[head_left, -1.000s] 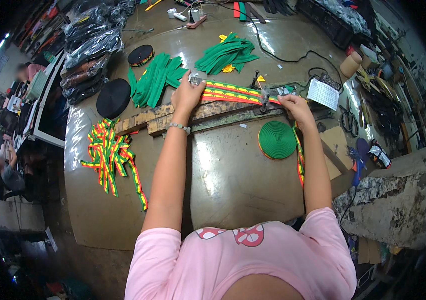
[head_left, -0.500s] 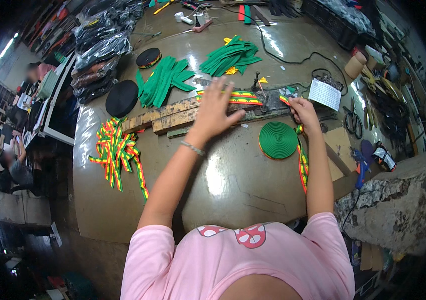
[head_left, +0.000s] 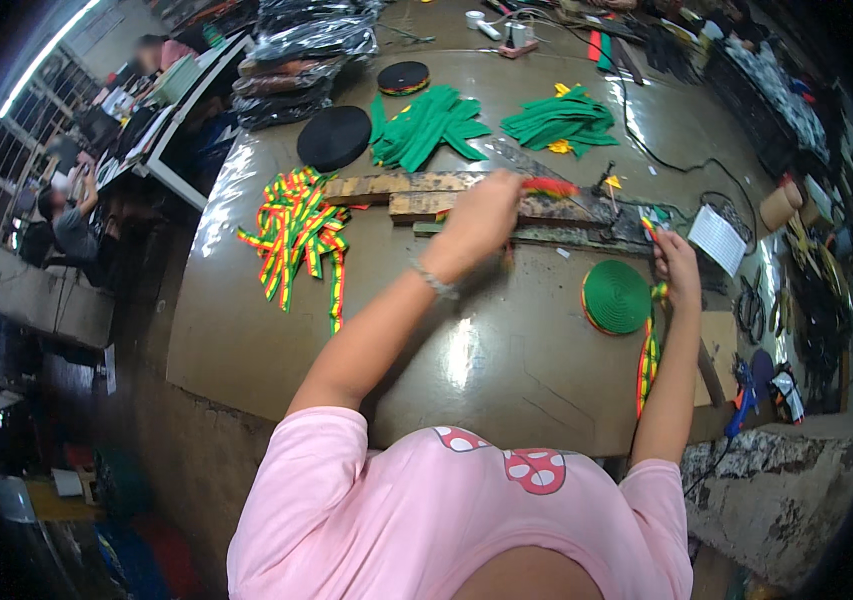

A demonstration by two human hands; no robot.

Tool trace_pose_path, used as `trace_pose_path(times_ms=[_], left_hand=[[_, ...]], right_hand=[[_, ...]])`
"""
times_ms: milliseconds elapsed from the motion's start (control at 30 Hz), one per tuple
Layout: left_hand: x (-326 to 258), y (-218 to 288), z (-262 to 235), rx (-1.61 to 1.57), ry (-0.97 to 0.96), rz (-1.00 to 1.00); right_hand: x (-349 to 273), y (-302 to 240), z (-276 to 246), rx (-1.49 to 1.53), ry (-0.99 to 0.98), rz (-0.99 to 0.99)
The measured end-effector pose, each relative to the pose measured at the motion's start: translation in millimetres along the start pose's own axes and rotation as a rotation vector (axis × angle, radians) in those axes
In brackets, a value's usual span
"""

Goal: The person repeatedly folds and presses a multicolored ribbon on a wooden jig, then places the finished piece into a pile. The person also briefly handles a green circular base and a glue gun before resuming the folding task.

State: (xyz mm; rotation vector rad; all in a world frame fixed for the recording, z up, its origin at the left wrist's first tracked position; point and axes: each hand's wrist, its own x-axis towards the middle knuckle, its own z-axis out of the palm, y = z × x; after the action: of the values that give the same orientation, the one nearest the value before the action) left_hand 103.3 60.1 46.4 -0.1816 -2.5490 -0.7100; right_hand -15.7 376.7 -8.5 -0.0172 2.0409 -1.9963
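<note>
My left hand is closed over the wooden bars, gripping a cut piece of red, yellow and green striped ribbon. The piece sticks out to the right of the fingers and is blurred. At the bars' right end, my right hand pinches the end of a matching striped ribbon. That ribbon also shows below the hand and hangs along my right forearm. Just left of this hand lies a coiled roll with a green face. A small dark upright post stands on the bar fixture.
A heap of striped ribbon pieces lies at the left. Behind the bars are green strip bundles and black rolls. Scissors, a white gridded sheet and a blue corded tool lie right. People sit far left.
My left hand has gone from lying spread on the ribbon to closing on it and lifting it off the bars. The right hand keeps its pinch. The whole view has shifted.
</note>
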Motion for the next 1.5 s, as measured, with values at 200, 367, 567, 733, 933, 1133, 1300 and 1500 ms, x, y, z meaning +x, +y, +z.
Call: trace_pose_path(times_ms=[200,367,567,733,933,1133,1300,1500], left_hand=[[-48.8,-108.6,-140.4,-0.043,0.261,-0.372],[-108.6,-171.7,-183.8,0.488,-0.068,-0.814],[-103.2,-138.5,-141.6,0.908,0.003,-0.824],[-43.3,-37.8,-89.6,-0.183,0.031,-0.208],[-7.7,57.8,-14.1,-1.149,-0.12,-0.269],[5.2,72.4,-18.4,-1.017,0.004,-0.147],[4.5,81.2,-25.7,-0.766,0.106,-0.046],[7.5,86.8,-27.8,-0.772,0.027,-0.126]], right_hand=[[-20.9,-37.9,-2.1,0.14,-0.008,-0.092],[-45.3,-65.4,29.4,0.002,-0.11,-0.131],[-69.7,-90.9,74.0,-0.146,-0.167,-0.194],[-82.5,-101.6,116.3,0.09,-0.439,-0.145],[-85.5,-96.8,136.5,0.612,-0.845,0.154],[-86.8,-91.6,122.2,0.763,-0.89,0.184],[-95.7,-82.8,123.2,0.63,-0.733,0.154],[-93.9,-70.6,122.5,0.488,-0.738,0.154]])
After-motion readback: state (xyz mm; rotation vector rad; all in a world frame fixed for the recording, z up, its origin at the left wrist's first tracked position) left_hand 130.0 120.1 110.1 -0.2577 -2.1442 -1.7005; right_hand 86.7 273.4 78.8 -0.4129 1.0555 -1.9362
